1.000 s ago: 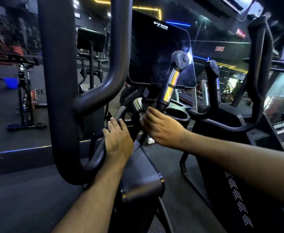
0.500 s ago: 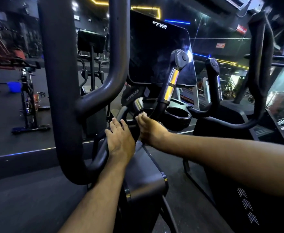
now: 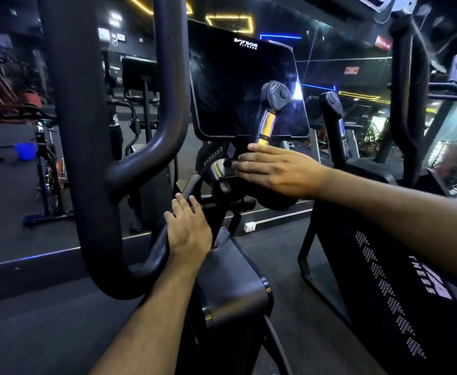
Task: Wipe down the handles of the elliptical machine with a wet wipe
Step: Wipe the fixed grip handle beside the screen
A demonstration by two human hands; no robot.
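A thick black looped handle (image 3: 86,158) of the elliptical fills the left of the view. My left hand (image 3: 188,228) rests on the thinner black bar that curves out of its lower end, fingers laid along it. My right hand (image 3: 273,171) is stretched flat, fingers straight, at the foot of the short inner grip (image 3: 269,123), which has a shiny yellow-lit metal band and a black knob on top. Its fingertips reach the silvery joint (image 3: 218,169) under the console. No wet wipe shows in either hand.
The dark console screen (image 3: 238,87) stands behind the inner grip. A second inner grip (image 3: 335,123) and the tall right handle (image 3: 408,104) rise at the right, beside another machine's black housing (image 3: 397,280). An exercise bike (image 3: 46,171) stands on the floor at far left.
My right hand has risen from low beside my left hand to the foot of the inner grip and spread flat. My left hand stays on the curved bar.
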